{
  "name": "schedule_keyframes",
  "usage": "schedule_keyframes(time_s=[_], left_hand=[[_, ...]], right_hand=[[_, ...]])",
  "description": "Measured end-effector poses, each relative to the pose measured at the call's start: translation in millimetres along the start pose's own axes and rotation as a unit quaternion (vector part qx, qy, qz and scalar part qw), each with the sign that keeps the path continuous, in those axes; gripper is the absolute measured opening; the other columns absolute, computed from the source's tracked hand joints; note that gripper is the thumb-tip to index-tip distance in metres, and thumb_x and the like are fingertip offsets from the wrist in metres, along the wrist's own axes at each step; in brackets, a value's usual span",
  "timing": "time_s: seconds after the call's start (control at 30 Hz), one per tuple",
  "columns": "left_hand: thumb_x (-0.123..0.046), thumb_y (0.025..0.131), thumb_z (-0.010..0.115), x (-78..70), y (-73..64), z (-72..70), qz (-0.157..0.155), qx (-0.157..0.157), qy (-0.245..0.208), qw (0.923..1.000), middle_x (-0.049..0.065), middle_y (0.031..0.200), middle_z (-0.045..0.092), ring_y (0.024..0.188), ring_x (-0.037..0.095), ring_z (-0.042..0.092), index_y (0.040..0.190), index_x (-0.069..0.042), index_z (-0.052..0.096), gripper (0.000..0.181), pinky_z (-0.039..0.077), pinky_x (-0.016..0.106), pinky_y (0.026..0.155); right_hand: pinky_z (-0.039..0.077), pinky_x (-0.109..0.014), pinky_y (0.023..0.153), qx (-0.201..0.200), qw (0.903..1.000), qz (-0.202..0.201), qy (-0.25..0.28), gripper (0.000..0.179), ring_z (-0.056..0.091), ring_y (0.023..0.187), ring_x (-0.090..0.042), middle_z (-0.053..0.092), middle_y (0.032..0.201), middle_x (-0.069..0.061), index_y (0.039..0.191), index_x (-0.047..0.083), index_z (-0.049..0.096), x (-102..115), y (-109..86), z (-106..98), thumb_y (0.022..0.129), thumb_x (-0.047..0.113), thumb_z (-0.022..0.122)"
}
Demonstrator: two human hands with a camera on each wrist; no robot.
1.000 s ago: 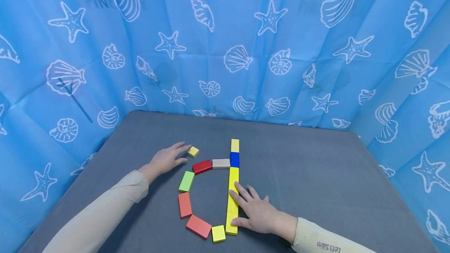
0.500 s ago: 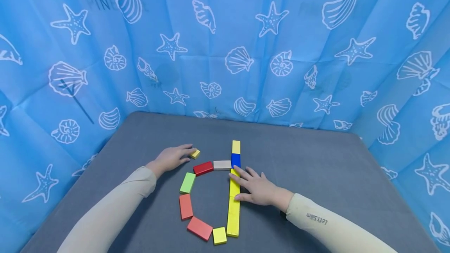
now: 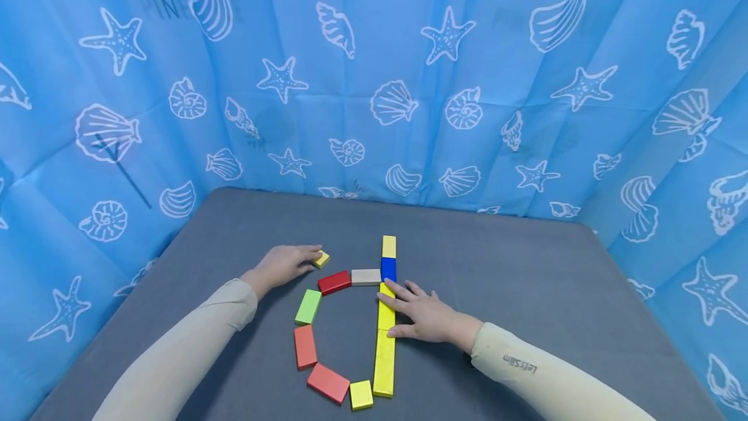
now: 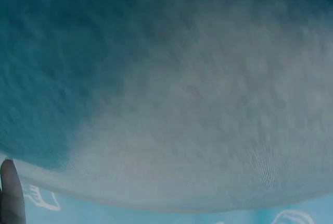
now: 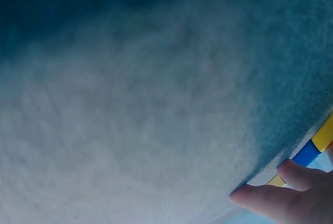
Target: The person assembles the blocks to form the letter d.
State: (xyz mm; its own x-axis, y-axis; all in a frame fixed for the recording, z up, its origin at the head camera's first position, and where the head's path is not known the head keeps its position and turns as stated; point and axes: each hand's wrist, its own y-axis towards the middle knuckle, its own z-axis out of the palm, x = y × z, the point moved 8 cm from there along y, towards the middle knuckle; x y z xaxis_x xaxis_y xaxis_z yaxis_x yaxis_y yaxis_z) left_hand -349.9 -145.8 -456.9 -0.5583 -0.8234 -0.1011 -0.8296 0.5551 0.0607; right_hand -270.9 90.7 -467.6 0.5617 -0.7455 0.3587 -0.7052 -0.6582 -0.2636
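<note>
At the far left of the block figure, my left hand (image 3: 283,264) pinches a small yellow block (image 3: 323,259) between fingers and thumb; one finger (image 4: 11,195) shows in the left wrist view. My right hand (image 3: 423,314) lies with spread fingers over an upper long yellow block (image 3: 386,316), its fingertips near the blue block (image 3: 388,269). Below is a second long yellow block (image 3: 384,364); above the blue one, a yellow block (image 3: 389,246). In the right wrist view, fingers (image 5: 268,200) overlap this column.
A curve joins the column: beige (image 3: 365,277), red (image 3: 334,282), green (image 3: 308,306) and two coral blocks (image 3: 305,347), then a yellow square block (image 3: 361,395). All lie on a grey tabletop (image 3: 497,265). A blue shell-patterned curtain (image 3: 362,51) surrounds it.
My left hand has moved right and reached the small yellow block. My right hand has slid up the yellow column, uncovering the seam between its two long blocks.
</note>
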Motion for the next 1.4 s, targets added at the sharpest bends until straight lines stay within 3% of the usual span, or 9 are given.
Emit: schedule_keyframes(time_s=[0.37, 0.63, 0.73, 0.83, 0.97, 1.13, 1.4], left_hand=[[-0.012, 0.087, 0.072, 0.4, 1.8, -7.2, 0.072, -0.030, -0.017, 0.9968, 0.005, 0.122, 0.066, 0.111, 0.023, 0.063, 0.122, -0.012, 0.069, 0.035, 0.049, 0.041, 0.090], [-0.010, 0.086, 0.073, -0.2, -21.0, -17.3, 0.097, -0.071, -0.032, 0.9922, 0.005, 0.112, 0.068, 0.100, 0.020, 0.066, 0.117, -0.013, 0.072, 0.031, 0.052, 0.038, 0.084], [-0.008, 0.083, 0.076, -13.6, -37.2, -29.6, 0.133, -0.100, -0.038, 0.9854, 0.005, 0.111, 0.067, 0.090, 0.017, 0.067, 0.117, -0.014, 0.072, 0.035, 0.054, 0.034, 0.078], [-0.004, 0.079, 0.079, -33.2, -56.5, -41.5, 0.191, -0.124, -0.033, 0.9732, 0.005, 0.110, 0.066, 0.076, 0.013, 0.065, 0.118, -0.015, 0.072, 0.041, 0.054, 0.028, 0.071], [0.003, 0.071, 0.083, -56.4, -79.6, -50.2, 0.252, -0.142, -0.008, 0.9572, 0.005, 0.112, 0.065, 0.056, 0.006, 0.054, 0.119, -0.018, 0.070, 0.054, 0.050, 0.016, 0.064], [0.003, 0.068, 0.085, -76.5, -97.5, -54.4, 0.277, -0.151, -0.013, 0.9489, 0.003, 0.112, 0.063, 0.047, 0.003, 0.035, 0.120, -0.021, 0.069, 0.059, 0.037, 0.007, 0.056], [-0.003, 0.066, 0.088, -113.0, -113.3, -58.4, 0.323, -0.163, -0.031, 0.9318, 0.000, 0.112, 0.064, 0.047, 0.001, 0.034, 0.117, -0.023, 0.071, 0.057, 0.027, 0.004, 0.053]], right_hand=[[0.023, -0.075, 0.097, 0.007, 0.9999, 0.010, 0.000, 0.072, 0.021, 0.141, -0.044, 0.019, 0.161, 0.000, 0.152, 0.027, 0.034, -0.7, 1.0, 2.6, 0.090, 0.055, 0.058], [0.023, -0.075, 0.097, 0.010, 0.9999, 0.007, -0.001, 0.072, 0.022, 0.141, -0.043, 0.018, 0.161, 0.000, 0.152, 0.027, 0.034, -0.7, 2.0, 4.1, 0.091, 0.055, 0.058], [0.023, -0.075, 0.097, 0.011, 0.9999, 0.008, -0.004, 0.072, 0.022, 0.141, -0.043, 0.018, 0.161, 0.000, 0.153, 0.027, 0.034, -1.0, 1.7, 4.1, 0.091, 0.056, 0.058], [0.023, -0.075, 0.097, 0.011, 0.9999, 0.008, -0.005, 0.073, 0.021, 0.141, -0.043, 0.018, 0.161, -0.001, 0.153, 0.026, 0.033, -1.3, 0.7, 4.5, 0.091, 0.056, 0.057], [0.022, -0.075, 0.097, 0.010, 0.9999, 0.010, -0.004, 0.073, 0.021, 0.141, -0.044, 0.017, 0.161, -0.001, 0.153, 0.026, 0.033, -3.0, -0.4, 5.8, 0.091, 0.056, 0.057], [0.022, -0.076, 0.097, 0.008, 0.9999, 0.008, -0.002, 0.073, 0.021, 0.141, -0.044, 0.017, 0.161, -0.001, 0.153, 0.025, 0.033, -3.4, -0.1, 6.0, 0.091, 0.056, 0.057], [0.022, -0.076, 0.096, 0.008, 0.9999, 0.006, -0.010, 0.073, 0.021, 0.141, -0.045, 0.016, 0.162, -0.001, 0.153, 0.026, 0.032, -3.3, 1.0, 4.6, 0.092, 0.056, 0.056]])
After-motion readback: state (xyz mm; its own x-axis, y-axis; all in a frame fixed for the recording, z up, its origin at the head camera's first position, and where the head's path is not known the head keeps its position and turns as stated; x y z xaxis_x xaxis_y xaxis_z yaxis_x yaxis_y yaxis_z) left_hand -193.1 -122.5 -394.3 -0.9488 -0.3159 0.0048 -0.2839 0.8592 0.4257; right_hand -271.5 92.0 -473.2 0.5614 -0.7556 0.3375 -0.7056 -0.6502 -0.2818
